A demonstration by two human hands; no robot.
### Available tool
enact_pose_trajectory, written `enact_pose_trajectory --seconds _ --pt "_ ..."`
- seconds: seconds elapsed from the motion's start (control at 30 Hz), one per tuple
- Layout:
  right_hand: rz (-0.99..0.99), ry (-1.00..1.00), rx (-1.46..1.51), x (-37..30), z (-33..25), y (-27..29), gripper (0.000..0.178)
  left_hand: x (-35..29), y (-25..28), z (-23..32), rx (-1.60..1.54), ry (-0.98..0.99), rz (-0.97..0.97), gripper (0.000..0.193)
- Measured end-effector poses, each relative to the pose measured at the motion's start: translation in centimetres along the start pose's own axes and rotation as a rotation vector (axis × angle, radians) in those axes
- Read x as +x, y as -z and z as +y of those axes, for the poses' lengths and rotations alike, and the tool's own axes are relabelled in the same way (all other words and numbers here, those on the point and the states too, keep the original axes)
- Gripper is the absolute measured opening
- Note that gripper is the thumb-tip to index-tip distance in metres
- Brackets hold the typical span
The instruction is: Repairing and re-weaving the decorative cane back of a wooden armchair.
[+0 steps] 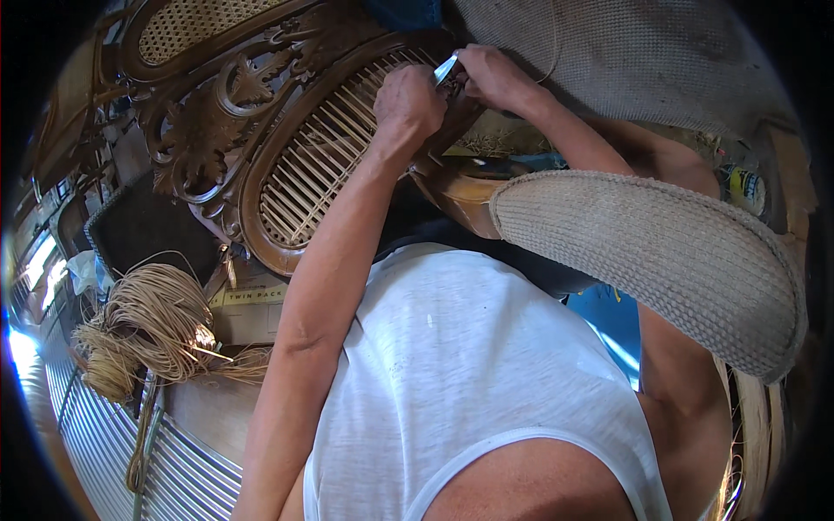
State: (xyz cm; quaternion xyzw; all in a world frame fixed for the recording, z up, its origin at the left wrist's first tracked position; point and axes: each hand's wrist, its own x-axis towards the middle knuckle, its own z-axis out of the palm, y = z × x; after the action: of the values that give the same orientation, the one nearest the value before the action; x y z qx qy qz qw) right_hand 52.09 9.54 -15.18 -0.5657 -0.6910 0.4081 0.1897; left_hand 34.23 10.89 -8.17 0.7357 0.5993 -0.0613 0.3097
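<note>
A carved brown wooden chair frame (252, 195) leans across the upper left, its oval opening strung with pale cane strands (304, 174). My left hand (408, 106) is closed at the upper right part of these strands; what its fingers grip is hidden. My right hand (497, 78) is closed too, just beyond the oval's right end. Between the two hands shows a shiny, flat, blade-like piece (446, 68). One end of it meets my right fingertips, and the other lies close to my left hand.
A bundle of coiled cane (156, 317) lies at the left, beside a cardboard box (248, 308). A woven padded armrest (651, 252) crosses over my right arm. Coarse sacking (634, 65) covers the upper right, near a small can (747, 191). Another finished cane panel (195, 26) sits top left.
</note>
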Motion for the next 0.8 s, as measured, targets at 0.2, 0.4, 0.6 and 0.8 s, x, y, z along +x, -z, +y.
enact_pose_trajectory --seconds 0.2,0.4,0.6,0.8 --pt "0.010 0.141 -0.155 0.2 -0.1 -0.2 0.021 -0.1 -0.4 -0.1 0.014 -0.012 0.042 0.023" --pt "0.013 0.151 0.000 0.4 0.7 -0.5 0.019 -0.5 -0.7 0.2 0.101 -0.033 0.075 0.024" --pt "-0.032 0.064 -0.159 0.5 0.1 0.0 0.014 -2.4 0.0 -0.1 0.097 -0.018 0.017 0.029" --pt "-0.025 -0.011 -0.238 0.4 -1.0 0.0 0.013 -8.3 2.1 -2.4 0.054 0.008 0.078 0.025"
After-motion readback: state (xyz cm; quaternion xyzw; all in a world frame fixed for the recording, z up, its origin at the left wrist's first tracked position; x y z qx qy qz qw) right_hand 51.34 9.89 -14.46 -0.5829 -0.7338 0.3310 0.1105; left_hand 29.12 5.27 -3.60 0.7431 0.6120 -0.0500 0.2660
